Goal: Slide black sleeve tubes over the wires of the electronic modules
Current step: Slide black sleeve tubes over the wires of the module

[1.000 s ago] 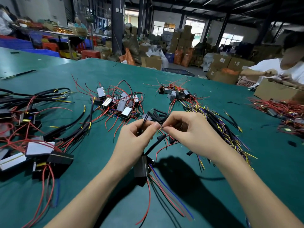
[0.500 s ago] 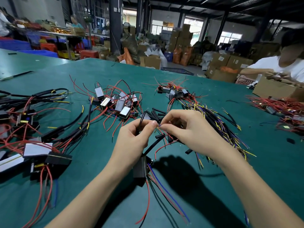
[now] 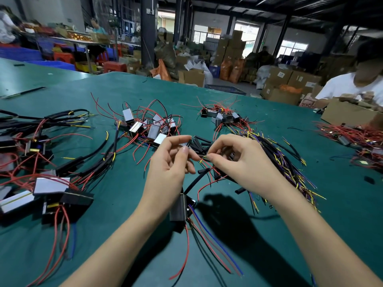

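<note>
Sleeve [image 3: 189,142] pinched in left hand [image 3: 167,166] had pulled apart from wire tips [image 3: 204,159] pinched by right hand [image 3: 238,160], so threading needed retrying.

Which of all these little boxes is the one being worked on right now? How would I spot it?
Start at the green table and find the worker's left hand. Hanging just beneath its wrist is a dark module, lifted off the table. Unlike the piled modules, it trails one blue wire among red ones.
</note>
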`<state>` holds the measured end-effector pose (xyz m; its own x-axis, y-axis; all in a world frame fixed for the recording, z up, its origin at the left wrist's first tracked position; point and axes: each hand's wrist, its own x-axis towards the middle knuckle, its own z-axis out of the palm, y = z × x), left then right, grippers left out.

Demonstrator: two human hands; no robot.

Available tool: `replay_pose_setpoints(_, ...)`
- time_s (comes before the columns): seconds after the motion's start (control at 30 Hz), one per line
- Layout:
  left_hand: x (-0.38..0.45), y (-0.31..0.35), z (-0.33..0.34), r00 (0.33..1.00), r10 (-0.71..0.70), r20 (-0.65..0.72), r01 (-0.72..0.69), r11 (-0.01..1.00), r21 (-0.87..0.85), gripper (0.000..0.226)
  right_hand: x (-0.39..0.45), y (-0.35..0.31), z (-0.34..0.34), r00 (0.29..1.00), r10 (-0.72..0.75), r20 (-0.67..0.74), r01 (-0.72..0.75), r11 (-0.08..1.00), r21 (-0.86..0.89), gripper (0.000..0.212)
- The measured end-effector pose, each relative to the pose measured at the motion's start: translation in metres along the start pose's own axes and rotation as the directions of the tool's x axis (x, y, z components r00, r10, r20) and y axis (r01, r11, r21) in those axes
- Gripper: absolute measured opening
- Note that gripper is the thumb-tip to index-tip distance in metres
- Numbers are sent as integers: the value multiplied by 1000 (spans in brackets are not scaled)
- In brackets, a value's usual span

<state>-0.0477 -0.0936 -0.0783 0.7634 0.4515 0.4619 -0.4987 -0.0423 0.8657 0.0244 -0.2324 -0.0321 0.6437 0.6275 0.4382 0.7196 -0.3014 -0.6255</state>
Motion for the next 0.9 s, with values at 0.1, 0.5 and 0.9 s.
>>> replay_pose_setpoints(0.1,2,-1,0,995,-85,-49,79,989,-125,17,-1,-1,3,1000,-7,0,7,999,45,10)
replay_pose_setpoints(0.5,0,3,6,998,-58,17,60,984,-168,49,0,-4,9,997,79,10,-77,927,367,13)
replay_pose_setpoints(0.9,3,5,2,999,-43,3,43,974,-225,27,-1,-7,15,977,203,62,-199,774,602,16)
